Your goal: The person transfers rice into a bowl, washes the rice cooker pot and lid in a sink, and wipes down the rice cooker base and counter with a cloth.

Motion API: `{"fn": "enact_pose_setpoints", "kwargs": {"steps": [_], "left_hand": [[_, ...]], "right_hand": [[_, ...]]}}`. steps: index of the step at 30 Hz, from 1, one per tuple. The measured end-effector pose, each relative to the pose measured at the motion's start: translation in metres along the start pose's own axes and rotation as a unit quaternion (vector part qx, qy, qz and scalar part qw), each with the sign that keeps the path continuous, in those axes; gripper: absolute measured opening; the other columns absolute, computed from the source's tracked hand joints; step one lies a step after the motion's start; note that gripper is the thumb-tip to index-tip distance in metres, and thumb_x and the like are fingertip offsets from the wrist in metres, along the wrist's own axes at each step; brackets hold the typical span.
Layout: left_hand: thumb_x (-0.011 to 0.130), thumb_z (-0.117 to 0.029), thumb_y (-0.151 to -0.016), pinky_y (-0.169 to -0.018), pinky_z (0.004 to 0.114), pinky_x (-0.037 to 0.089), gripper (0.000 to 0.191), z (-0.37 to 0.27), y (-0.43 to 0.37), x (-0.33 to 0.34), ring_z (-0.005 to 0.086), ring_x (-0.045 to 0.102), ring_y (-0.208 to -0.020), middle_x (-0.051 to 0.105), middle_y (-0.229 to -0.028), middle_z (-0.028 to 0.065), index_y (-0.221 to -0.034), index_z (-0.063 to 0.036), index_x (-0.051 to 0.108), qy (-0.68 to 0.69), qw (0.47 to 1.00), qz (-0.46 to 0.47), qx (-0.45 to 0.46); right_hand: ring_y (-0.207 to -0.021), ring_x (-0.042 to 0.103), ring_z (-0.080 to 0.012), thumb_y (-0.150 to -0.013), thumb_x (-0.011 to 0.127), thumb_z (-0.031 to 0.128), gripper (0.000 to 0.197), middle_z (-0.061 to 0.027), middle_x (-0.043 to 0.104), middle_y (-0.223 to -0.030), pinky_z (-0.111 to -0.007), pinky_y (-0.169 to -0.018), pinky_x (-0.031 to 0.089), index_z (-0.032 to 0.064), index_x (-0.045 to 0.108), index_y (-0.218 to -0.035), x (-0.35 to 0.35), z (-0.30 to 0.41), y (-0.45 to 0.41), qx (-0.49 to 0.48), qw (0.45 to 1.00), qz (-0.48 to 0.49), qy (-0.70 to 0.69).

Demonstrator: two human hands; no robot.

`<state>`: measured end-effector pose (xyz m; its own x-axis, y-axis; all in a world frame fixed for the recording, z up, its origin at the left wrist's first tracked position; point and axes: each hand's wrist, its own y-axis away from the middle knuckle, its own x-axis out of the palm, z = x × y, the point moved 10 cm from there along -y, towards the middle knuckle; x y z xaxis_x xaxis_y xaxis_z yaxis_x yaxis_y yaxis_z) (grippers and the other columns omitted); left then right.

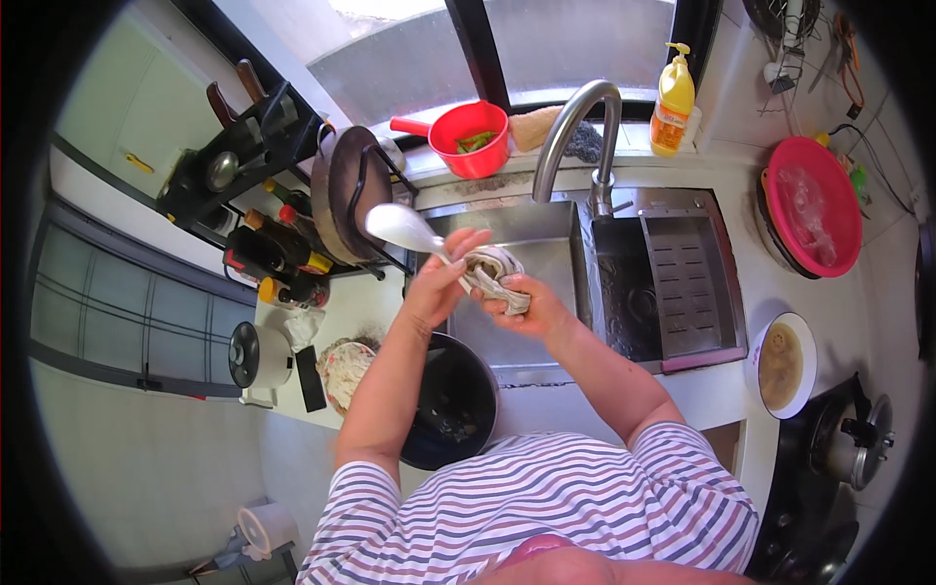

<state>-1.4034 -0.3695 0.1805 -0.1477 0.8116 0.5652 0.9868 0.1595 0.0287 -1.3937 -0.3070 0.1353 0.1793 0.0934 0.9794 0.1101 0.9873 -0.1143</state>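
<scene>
My left hand (436, 287) grips the handle of a white rice paddle (401, 228), its broad end pointing up and to the left. A bunched, striped cloth (496, 272) is wrapped about the lower part of the handle. My right hand (532, 306) clasps the cloth from the other side, close to my left fingers. Both hands are above the left basin (512, 344) of the steel sink. Below my left forearm stands a dark round pot (453, 402) at the counter's front edge. A bowl of pale, dough-like food (348, 373) is partly covered by that forearm.
Behind the basin rises a curved faucet (585, 95); a red dipper (468, 150) with green vegetables is on the sill. Left are a pan rack (358, 190), bottles (292, 241) and a phone (311, 379). Right are a soup bowl (808, 365), pink basin (841, 212) and pressure cooker (841, 457).
</scene>
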Motion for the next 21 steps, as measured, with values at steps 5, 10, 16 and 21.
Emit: {"fn": "enact_pose_setpoints", "kwargs": {"steps": [5,10,16,21], "left_hand": [[0.064,-0.024,-0.078,-0.076,0.033,0.048,0.022,0.007,-0.021,-0.006,0.0225,0.055,-0.091,0.053,-0.106,0.0161,-0.091,-0.0079,0.055,-0.059,0.994,0.095,-0.020],[0.062,-0.021,-0.079,-0.053,0.024,0.041,0.020,0.016,-0.043,-0.039,0.0088,0.050,-0.059,0.055,-0.067,0.0028,-0.069,-0.0064,0.052,-0.261,0.954,-0.148,-0.027],[0.058,-0.024,-0.075,-0.058,0.037,0.042,0.023,0.029,-0.062,-0.047,0.0251,0.053,-0.058,0.056,-0.064,0.0149,-0.076,-0.0013,0.058,-0.568,0.807,-0.158,0.013],[0.054,-0.023,-0.074,-0.058,0.042,0.043,0.021,0.045,-0.073,-0.066,0.0362,0.057,-0.065,0.058,-0.067,0.0194,-0.072,-0.0030,0.059,-0.579,0.782,-0.231,0.024]], "right_hand": [[-0.064,0.045,-0.0116,-0.081,0.053,0.019,0.034,-0.0134,0.052,-0.092,-0.019,-0.039,0.032,0.0033,0.045,-0.110,0.021,-0.008,-0.016,0.037,0.998,0.021,-0.051],[-0.054,0.042,-0.0100,-0.080,0.057,0.021,0.030,-0.0092,0.052,-0.079,-0.019,-0.038,0.031,0.0003,0.049,-0.099,-0.026,-0.003,-0.017,0.091,0.985,-0.104,0.102],[-0.046,0.047,-0.0149,-0.074,0.059,0.019,0.015,-0.0068,0.054,-0.063,-0.027,-0.035,0.032,0.0039,0.055,-0.076,-0.070,0.021,-0.010,0.147,0.872,-0.257,0.391],[-0.059,0.059,-0.0319,-0.071,0.059,0.024,0.021,-0.0170,0.062,-0.069,-0.043,-0.051,0.045,0.0036,0.058,-0.076,-0.074,0.061,-0.031,-0.085,0.528,-0.159,0.830]]}}
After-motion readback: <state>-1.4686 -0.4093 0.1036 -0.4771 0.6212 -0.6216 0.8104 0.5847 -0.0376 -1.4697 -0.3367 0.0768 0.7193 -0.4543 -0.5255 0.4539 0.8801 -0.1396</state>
